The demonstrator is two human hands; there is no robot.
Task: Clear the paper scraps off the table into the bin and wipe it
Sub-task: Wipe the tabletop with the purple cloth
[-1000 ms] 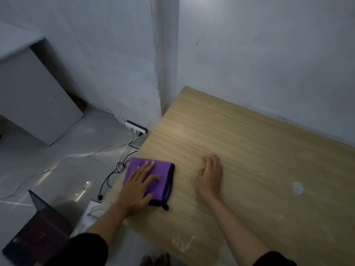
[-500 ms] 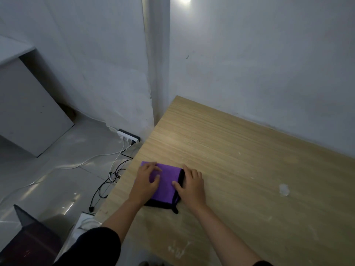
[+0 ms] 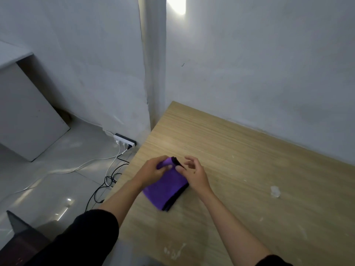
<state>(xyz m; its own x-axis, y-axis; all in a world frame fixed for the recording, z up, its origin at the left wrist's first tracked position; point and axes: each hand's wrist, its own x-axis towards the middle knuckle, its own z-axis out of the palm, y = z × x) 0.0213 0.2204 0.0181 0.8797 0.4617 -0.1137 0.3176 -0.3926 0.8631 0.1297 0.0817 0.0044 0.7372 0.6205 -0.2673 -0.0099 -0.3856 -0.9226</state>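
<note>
No writing or number is legible. The power strip (image 3: 125, 141) beside the table (image 3: 249, 169) may carry markings, too small to tell.

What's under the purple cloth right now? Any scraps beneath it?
The purple cloth lies on the wooden table, its far end held up by the left hand and right hand. Whatever is beneath it is covered.

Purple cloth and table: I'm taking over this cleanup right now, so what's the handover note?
Left hand: grips the purple cloth at its far end.
Right hand: pinches the cloth's black edge.
The cloth's near end rests on the table, close to its left edge.
Done: only one scrap shows on the table.
Left: bin the white scrap at right, then wipe, including the white smears near the front edge.
</note>
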